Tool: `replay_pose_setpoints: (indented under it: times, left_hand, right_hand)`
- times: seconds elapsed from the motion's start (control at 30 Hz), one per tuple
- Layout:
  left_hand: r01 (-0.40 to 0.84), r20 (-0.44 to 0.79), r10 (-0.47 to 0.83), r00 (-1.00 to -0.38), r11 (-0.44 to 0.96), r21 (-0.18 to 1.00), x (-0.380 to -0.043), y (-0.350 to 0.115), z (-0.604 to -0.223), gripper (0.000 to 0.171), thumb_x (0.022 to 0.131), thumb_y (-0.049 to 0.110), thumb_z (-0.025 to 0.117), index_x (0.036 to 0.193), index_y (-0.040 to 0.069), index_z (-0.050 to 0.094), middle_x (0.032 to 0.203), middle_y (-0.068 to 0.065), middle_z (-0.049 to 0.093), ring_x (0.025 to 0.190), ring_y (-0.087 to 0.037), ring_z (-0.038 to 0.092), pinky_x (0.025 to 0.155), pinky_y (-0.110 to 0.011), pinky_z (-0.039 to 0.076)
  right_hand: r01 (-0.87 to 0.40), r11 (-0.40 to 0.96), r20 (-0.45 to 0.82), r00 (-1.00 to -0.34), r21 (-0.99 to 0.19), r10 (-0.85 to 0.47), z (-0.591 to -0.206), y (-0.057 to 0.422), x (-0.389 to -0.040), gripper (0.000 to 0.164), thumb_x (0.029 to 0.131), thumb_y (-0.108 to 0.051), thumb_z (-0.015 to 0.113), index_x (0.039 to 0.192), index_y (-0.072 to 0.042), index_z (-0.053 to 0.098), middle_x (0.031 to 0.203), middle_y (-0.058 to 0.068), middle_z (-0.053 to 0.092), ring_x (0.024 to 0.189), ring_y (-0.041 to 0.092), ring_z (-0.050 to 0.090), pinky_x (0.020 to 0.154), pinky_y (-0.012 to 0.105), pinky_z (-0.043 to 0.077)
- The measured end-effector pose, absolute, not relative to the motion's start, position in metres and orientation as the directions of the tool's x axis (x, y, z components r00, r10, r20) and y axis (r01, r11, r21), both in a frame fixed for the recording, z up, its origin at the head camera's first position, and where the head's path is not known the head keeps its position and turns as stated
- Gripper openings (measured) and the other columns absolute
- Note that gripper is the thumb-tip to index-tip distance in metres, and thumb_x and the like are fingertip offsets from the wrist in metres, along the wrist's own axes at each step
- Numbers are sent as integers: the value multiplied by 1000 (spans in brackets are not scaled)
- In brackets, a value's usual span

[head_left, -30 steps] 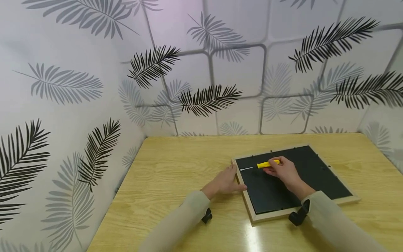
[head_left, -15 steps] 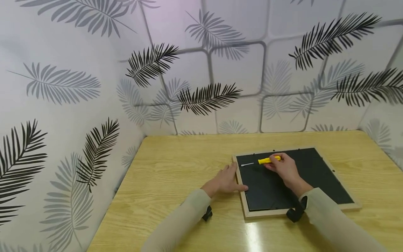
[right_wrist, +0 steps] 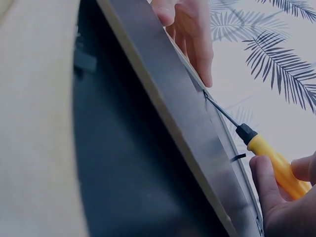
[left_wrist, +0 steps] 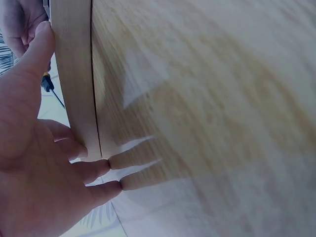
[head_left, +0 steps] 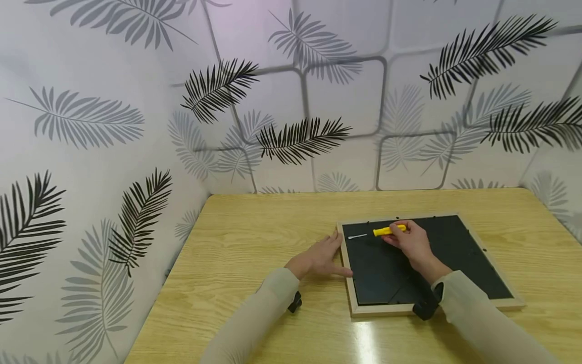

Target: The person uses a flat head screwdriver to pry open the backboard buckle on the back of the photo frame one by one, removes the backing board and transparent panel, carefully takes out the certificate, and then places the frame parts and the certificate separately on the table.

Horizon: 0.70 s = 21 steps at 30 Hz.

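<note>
Right hand (head_left: 413, 247) gripped a yellow-handled screwdriver (head_left: 382, 231), its tip near the far-left corner of the black-backed frame (head_left: 459, 258) lying on the worktop (head_left: 254, 237); the left hand (head_left: 318, 259), fingers extended, touched the frame's left side.

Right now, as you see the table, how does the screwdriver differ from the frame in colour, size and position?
The screwdriver has a yellow handle, while the frame is pale around a dark panel. The screwdriver is small and slim; the frame is broad and much larger. The right hand holds the screwdriver, whereas the frame lies on the table. Both are touched: the left hand meets the frame's edge.
</note>
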<state>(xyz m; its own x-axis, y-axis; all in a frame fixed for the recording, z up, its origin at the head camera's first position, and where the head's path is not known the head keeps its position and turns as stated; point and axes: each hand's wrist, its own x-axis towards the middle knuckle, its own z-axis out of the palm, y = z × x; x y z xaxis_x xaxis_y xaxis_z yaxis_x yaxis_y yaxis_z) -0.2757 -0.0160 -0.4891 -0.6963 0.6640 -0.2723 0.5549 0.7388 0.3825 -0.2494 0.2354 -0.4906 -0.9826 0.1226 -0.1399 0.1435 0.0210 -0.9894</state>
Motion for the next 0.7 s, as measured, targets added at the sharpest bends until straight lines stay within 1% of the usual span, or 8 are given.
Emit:
replay_pose_setpoints:
  times: [0.1, 0.23, 0.43, 0.57, 0.7]
  left_hand:
    - [559, -283, 660, -696, 745, 365, -276, -15, -489, 108, 82, 63, 60, 152, 7, -2, 157, -12, -4, 143, -29, 7, 112, -42, 16]
    - [569, -280, 658, -699, 749, 340, -276, -14, -490, 108, 82, 64, 58, 152, 8, -1, 158, -11, -3, 143, -28, 9, 112, -41, 17]
    - [550, -294, 650, -701, 755, 358, -276, -15, -490, 109, 81, 66, 58, 153, 9, -1, 158, -10, -3, 143, -29, 9, 112, -43, 16]
    - [535, -298, 639, -709, 763, 364, -275, -15, -490, 108, 81, 65, 58, 153, 11, -2, 158, -8, -2, 143, -29, 8, 112, -44, 15]
    - [528, -293, 628, -721, 772, 354, -274, -14, -490, 109, 81, 66, 58, 153, 11, -1, 158, -8, -1, 143, -29, 9, 112, -45, 14]
  right_hand:
    - [165, 19, -161, -980, -986, 119, -490, 235, -249, 47, 100, -19, 49, 133, 11, 35, 118, 27, 49, 80, 8, 67, 79, 27, 52]
    - [186, 20, -183, -977, -982, 113, -489, 235, -249, 48, 100, -19, 49, 134, 11, 35, 120, 28, 48, 80, 9, 67, 79, 28, 51]
    - [187, 40, -181, -977, -982, 116, -488, 232, -250, 48, 100, -19, 49, 134, 12, 36, 121, 29, 47, 79, 6, 67, 80, 27, 51]
    - [167, 78, -157, -980, -983, 125, -488, 228, -251, 47, 100, -22, 49, 133, 11, 39, 122, 29, 48, 79, 6, 67, 79, 27, 51]
    - [129, 164, -106, -984, -978, 142, -486, 224, -253, 45, 99, -25, 50, 129, 8, 44, 118, 28, 52, 80, 8, 68, 77, 27, 51]
